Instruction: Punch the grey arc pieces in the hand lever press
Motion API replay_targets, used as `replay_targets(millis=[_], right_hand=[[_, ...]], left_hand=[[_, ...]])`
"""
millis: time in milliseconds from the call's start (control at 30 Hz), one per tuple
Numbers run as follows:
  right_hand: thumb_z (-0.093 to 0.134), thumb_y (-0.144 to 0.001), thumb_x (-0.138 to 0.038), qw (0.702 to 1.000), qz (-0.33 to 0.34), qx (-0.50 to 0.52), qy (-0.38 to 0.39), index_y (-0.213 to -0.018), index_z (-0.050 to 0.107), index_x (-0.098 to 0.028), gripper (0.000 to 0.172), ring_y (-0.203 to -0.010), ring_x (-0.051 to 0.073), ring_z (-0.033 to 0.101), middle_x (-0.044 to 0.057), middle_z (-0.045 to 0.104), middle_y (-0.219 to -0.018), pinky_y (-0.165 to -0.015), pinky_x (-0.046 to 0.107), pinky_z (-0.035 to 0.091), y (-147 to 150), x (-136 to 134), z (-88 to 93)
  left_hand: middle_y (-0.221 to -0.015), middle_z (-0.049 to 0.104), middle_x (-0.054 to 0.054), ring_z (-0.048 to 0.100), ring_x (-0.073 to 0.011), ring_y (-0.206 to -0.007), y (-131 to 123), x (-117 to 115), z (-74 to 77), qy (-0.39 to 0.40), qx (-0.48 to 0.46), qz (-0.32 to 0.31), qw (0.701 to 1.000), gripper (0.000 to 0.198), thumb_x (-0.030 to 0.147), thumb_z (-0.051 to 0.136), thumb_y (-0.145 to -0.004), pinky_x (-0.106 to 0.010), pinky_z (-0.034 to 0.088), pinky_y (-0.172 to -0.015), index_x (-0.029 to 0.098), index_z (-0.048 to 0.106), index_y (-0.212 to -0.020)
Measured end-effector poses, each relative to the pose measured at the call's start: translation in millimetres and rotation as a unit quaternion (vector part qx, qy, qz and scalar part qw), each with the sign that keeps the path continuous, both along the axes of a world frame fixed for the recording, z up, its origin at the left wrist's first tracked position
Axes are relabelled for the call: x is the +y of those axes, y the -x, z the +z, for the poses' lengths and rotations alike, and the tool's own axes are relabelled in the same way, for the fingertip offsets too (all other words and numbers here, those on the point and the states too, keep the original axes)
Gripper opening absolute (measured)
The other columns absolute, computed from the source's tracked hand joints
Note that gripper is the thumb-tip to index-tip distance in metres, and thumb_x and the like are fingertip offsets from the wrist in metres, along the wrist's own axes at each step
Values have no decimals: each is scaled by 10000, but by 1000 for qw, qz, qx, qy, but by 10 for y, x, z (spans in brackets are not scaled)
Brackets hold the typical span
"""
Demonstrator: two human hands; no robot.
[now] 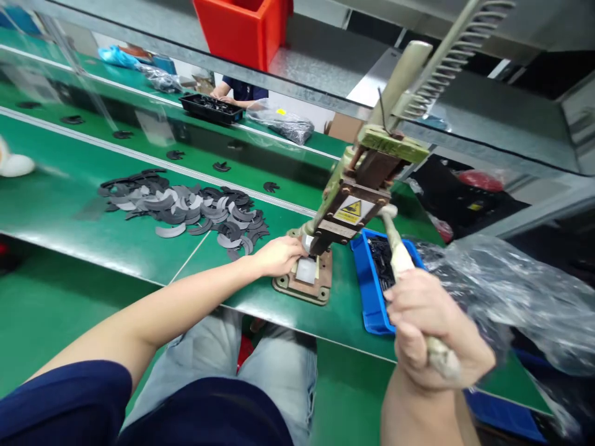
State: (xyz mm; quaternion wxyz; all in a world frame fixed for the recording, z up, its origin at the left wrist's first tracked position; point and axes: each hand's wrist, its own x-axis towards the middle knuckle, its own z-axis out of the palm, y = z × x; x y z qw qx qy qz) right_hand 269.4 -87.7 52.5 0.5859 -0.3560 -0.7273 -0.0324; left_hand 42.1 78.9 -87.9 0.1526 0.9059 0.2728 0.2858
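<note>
A green hand press (353, 192) with a yellow warning label stands on the green worktable, its base plate (320, 291) near the front edge. My right hand (434, 325) is wrapped round the press's long, pale lever handle (400, 254). At the press's base, my left hand (281, 255) reaches in under the ram, fingertips together beside a pale block (307, 271). Whatever those fingers pinch is hidden by the hand and the press. Left of the press lies a heap of curved black and grey pieces (186, 207).
A blue bin (369, 297) of small black parts stands right of the press, beside clear plastic bags (525, 291). Dark curved parts (222, 166) lie spaced along the green belt (153, 145). Overhead, a shelf carries a red bin (242, 31). Across the belt, a person (244, 90) handles a black tray (211, 110).
</note>
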Motion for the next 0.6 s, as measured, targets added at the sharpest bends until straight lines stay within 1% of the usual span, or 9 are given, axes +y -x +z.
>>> replay_targets(millis=[100, 167, 200, 267, 333, 433, 500, 533, 600], right_hand=[[650, -772, -227, 997, -30, -16, -74, -623, 611, -271, 160, -620, 247, 685, -24, 646, -618, -762, 612, 596, -7, 7, -327], [649, -787, -287, 993, -49, 16, -105, -578, 572, -281, 223, -590, 256, 680, -29, 631, -590, -733, 631, 597, -2, 73, -440], [647, -798, -323, 992, -54, 30, -114, -555, 554, -284, 263, -575, 256, 676, -29, 620, -570, -725, 635, 599, 1, 109, -473], [651, -806, -382, 989, -60, 51, -127, -516, 532, -290, 327, -549, 252, 667, -29, 608, -539, -708, 634, 602, 8, 174, -513], [670, -799, -412, 984, -62, 66, -152, -481, 510, -291, 376, -514, 241, 651, -31, 601, -511, -678, 617, 600, 24, 228, -538], [688, -798, -437, 970, -67, 106, -206, -446, 441, -276, 460, -458, 219, 615, -37, 566, -468, -635, 580, 586, 77, 298, -563], [687, -808, -446, 964, -73, 130, -220, -445, 406, -267, 493, -453, 211, 610, -40, 545, -455, -647, 570, 586, 118, 327, -566], [688, -810, -447, 963, -72, 133, -222, -446, 396, -263, 502, -455, 209, 611, -40, 541, -453, -654, 569, 587, 133, 333, -563], [689, -811, -430, 965, -69, 128, -218, -451, 392, -256, 498, -462, 209, 613, -38, 543, -460, -666, 572, 585, 149, 324, -551]], left_hand=[[-1200, 765, -99, 702, -227, -1157, 21, -23, 8, 12, 0, 0, 1000, 312, 155, 502, -999, -369, 537, -1053, 181, 759, -1175], [-1229, 758, -97, 692, -222, -1175, 143, -46, 27, 9, 2, 4, 1000, 309, 177, 500, -1013, -375, 528, -1065, 182, 732, -1217], [-1246, 752, -96, 681, -226, -1192, 253, -61, 38, 4, 6, 11, 1000, 305, 194, 509, -1016, -386, 519, -1075, 186, 719, -1237], [-1268, 741, -96, 659, -241, -1218, 571, -84, 56, -8, 17, 56, 998, 293, 235, 536, -1015, -416, 498, -1093, 192, 702, -1252], [-1265, 735, -107, 649, -266, -1212, 981, -64, 60, -13, 40, 140, 989, 291, 281, 567, -1002, -445, 487, -1093, 189, 699, -1245], [-1275, 727, -128, 635, -302, -1223, 1575, 87, 38, 3, 98, 270, 958, 332, 336, 583, -988, -454, 474, -1096, 172, 697, -1255], [-1331, 705, -138, 617, -316, -1263, 1830, 237, 24, 24, 156, 292, 943, 414, 381, 621, -961, -452, 462, -1113, 176, 675, -1317], [-1368, 688, -142, 606, -322, -1286, 1900, 312, 24, 33, 183, 288, 939, 467, 414, 637, -950, -451, 453, -1125, 180, 660, -1353], [-1424, 658, -147, 589, -333, -1320, 1937, 446, 44, 45, 231, 257, 937, 559, 479, 654, -932, -453, 439, -1141, 188, 633, -1409]])
